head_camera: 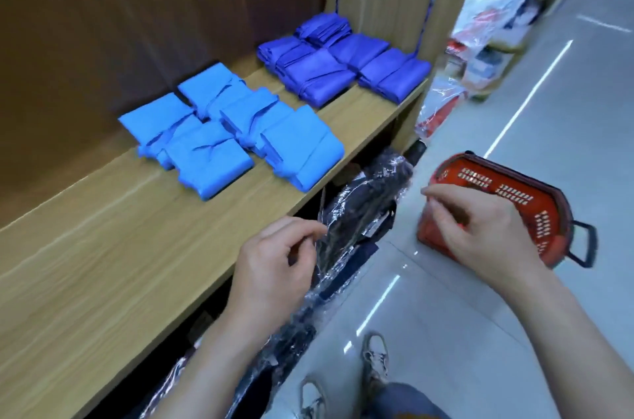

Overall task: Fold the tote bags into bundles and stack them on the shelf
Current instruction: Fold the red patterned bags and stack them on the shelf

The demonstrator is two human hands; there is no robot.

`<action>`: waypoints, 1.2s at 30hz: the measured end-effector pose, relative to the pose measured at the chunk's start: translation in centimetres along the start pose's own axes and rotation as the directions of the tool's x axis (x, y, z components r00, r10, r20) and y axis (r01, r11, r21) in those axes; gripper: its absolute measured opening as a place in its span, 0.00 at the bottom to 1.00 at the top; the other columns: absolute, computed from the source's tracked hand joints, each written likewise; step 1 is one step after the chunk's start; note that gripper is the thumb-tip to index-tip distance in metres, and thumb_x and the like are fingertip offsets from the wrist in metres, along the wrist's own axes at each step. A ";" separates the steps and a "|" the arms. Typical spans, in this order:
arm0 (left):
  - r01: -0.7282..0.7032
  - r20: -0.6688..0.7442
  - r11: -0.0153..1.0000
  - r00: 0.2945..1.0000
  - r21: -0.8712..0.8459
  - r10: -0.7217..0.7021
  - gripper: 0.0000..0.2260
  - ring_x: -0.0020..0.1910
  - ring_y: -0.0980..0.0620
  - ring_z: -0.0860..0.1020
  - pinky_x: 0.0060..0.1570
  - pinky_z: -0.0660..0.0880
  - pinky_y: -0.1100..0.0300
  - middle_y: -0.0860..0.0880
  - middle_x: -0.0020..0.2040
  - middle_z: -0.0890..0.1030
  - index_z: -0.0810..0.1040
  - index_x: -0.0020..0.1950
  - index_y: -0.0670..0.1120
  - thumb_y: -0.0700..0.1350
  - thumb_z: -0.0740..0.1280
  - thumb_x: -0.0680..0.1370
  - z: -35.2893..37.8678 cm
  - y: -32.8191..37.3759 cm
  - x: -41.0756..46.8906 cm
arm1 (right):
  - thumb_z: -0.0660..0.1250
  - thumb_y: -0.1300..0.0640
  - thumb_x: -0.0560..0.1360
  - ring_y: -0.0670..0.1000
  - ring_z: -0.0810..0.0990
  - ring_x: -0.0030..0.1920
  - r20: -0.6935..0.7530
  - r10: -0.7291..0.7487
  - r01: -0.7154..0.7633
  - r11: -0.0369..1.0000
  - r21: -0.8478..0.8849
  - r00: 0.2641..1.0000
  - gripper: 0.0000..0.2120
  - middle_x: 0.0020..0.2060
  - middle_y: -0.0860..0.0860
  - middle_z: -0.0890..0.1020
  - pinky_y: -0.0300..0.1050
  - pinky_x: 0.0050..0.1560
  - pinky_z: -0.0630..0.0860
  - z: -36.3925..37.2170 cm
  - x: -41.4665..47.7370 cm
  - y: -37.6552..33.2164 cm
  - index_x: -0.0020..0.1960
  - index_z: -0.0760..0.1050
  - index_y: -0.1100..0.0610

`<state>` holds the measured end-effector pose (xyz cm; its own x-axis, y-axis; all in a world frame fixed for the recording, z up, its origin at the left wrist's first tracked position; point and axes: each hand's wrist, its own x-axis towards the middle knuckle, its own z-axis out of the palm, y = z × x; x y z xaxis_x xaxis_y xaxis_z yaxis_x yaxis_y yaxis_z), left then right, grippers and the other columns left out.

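Several light blue tote bag bundles (219,140), each tied round with its own straps, lie in a cluster on the wooden shelf (103,247). Farther right on the same board sits a group of darker blue bundles (336,65). My left hand (274,264) hovers at the shelf's front edge with loosely curled fingers, its fingertips close to a clear plastic wrap, and nothing shows in its grasp. My right hand (480,229) hangs over the red basket (545,209), fingers loosely bent and holding nothing.
Dark goods in clear plastic (363,205) spill out from the level below the shelf onto the floor. The red basket stands on the grey tiled floor (446,315) to my right. My shoes (375,357) are below. More wrapped goods (480,27) crowd the aisle beyond.
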<state>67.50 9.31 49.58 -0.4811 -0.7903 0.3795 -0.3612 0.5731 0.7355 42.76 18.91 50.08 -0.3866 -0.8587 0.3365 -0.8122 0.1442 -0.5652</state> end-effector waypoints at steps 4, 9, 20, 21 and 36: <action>0.002 0.215 0.999 0.976 -0.054 0.009 0.13 0.43 0.63 0.79 0.44 0.71 0.72 0.58 0.43 0.82 0.84 0.44 0.47 0.32 0.65 0.71 5.9 1.3 0.4 | 0.70 0.59 0.74 0.46 0.82 0.46 0.069 0.320 -0.319 0.948 -0.021 0.945 0.10 0.43 0.44 0.85 0.46 0.52 0.77 -2.5 -4.6 5.6 0.55 0.82 0.50; 0.095 0.435 0.989 0.900 -0.117 -0.035 0.11 0.42 0.61 0.80 0.46 0.75 0.66 0.59 0.40 0.83 0.84 0.47 0.50 0.37 0.65 0.75 15.6 4.6 1.9 | 0.69 0.59 0.75 0.36 0.78 0.40 -0.027 0.581 -0.579 0.813 0.052 0.813 0.08 0.38 0.39 0.82 0.33 0.45 0.74 -6.0 -9.2 14.2 0.49 0.82 0.47; 0.033 0.607 0.982 0.782 0.184 -0.140 0.12 0.51 0.54 0.79 0.56 0.72 0.63 0.51 0.53 0.83 0.83 0.56 0.47 0.38 0.66 0.76 37.2 7.7 7.7 | 0.65 0.56 0.78 0.53 0.79 0.53 -0.106 0.785 -0.789 0.614 0.005 0.610 0.15 0.56 0.52 0.81 0.53 0.57 0.76 -14.5 -13.0 34.6 0.64 0.76 0.55; 0.036 0.616 0.980 0.773 0.195 -0.151 0.12 0.49 0.55 0.78 0.54 0.71 0.64 0.51 0.53 0.83 0.82 0.56 0.47 0.38 0.66 0.76 38.5 7.8 8.5 | 0.65 0.56 0.78 0.53 0.79 0.55 -0.106 0.792 -0.796 0.605 0.006 0.601 0.16 0.58 0.53 0.80 0.54 0.59 0.75 -14.9 -13.0 35.9 0.65 0.75 0.55; 0.184 0.790 0.951 0.529 0.250 -0.310 0.10 0.50 0.54 0.79 0.53 0.73 0.60 0.54 0.47 0.83 0.84 0.52 0.48 0.41 0.64 0.78 68.1 -0.4 22.8 | 0.65 0.53 0.78 0.54 0.73 0.66 0.042 0.848 -0.847 0.530 -0.043 0.528 0.21 0.65 0.51 0.76 0.50 0.66 0.70 -4.7 -0.1 58.4 0.70 0.70 0.53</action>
<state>2.31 5.85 19.74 -0.7733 -0.4251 -0.4704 -0.6317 0.4533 0.6289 -6.74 29.77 20.57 -0.8746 -0.3520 -0.3335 -0.1215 0.8249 -0.5521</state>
